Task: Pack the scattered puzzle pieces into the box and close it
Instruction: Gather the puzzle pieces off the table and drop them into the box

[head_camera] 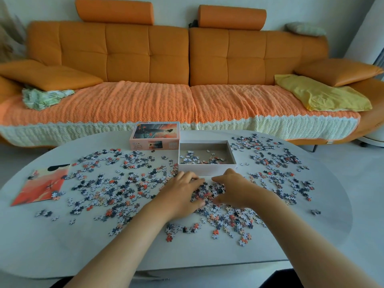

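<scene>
Inspection of the bench (83, 242), from left to right.

1. Far left: a printed reference picture (41, 183) lies flat, with a few pieces on its near corner. I judge it is kept out so that it can go in last, on top of the contents.
2. Left field: loose puzzle pieces (116, 183) are spread thinly across the bench. None are gathered.
3. Centre rear: the box lid (154, 135) sits picture side up, just beside the tray. There it leaves the opening free and is within reach for closing.
4. Centre: the box tray (206, 169) stands open. A shallow layer of pieces covers part of its floor, so I judge packing is at an early stage.
5. Directly before the tray: the left hand (182, 192) is cupped with its fingers loosely bent. It presses against one side of a dense heap (207, 192) and grips nothing that I can see.
6. The right hand (232, 190) faces it across the heap, curled more tightly. Whether it already has hold of pieces I cannot tell. I judge the heap was formed near the tray to keep the lift short.
7. Right field: another loose scatter of pieces (276, 161) lies beside and beyond the tray.
</scene>
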The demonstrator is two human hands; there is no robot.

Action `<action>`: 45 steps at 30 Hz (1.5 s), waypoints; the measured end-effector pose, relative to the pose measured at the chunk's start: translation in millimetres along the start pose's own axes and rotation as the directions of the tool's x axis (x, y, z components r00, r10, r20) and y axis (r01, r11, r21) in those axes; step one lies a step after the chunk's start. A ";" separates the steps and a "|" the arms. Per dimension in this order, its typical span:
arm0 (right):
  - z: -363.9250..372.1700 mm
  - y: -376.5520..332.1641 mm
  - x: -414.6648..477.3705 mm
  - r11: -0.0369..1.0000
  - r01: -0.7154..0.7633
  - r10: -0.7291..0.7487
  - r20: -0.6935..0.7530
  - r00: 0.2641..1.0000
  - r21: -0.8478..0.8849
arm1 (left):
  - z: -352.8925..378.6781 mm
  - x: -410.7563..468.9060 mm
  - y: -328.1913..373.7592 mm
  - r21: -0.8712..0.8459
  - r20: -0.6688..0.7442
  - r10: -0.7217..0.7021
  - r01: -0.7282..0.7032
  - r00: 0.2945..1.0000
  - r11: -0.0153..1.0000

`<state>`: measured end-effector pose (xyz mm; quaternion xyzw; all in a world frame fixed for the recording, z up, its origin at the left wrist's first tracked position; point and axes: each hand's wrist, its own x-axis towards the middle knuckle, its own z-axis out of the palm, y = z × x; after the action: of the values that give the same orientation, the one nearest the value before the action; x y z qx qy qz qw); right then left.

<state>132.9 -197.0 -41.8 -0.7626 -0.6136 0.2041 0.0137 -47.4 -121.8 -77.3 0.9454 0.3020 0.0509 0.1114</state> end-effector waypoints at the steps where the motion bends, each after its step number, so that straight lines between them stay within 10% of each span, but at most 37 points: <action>1: -0.1 -0.5 0.6 1.000 0.000 0.000 -0.007 1.000 0.007 | 0.2 1.8 1.1 -0.016 -0.016 0.002 -0.002 1.000 1.000; 14: -13.9 -14.4 19.0 0.989 0.122 -0.110 -0.145 0.983 0.078 | -11.4 16.5 -6.2 -0.240 -0.191 -0.006 -0.041 0.982 0.970; 22: -45.4 -17.1 43.7 0.951 0.188 -0.042 -0.501 0.865 0.245 | -47.1 48.2 -21.8 -0.432 -0.401 -0.134 -0.058 0.906 0.900; 32: -34.4 -8.1 66.4 0.979 0.161 -0.110 -0.338 0.935 0.126 | -30.2 73.2 -41.3 -0.106 -0.225 -0.129 0.107 0.966 0.989; 45: -17.6 -0.7 46.8 0.969 0.245 -0.247 -0.293 0.924 -0.043 | -20.7 45.2 -40.3 0.063 -0.228 0.046 -0.032 0.973 0.997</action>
<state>145.7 -148.7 -39.2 -0.7016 -0.6960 0.0825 0.1288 -36.7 -59.9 -65.6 0.9418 0.2957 0.1531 0.0468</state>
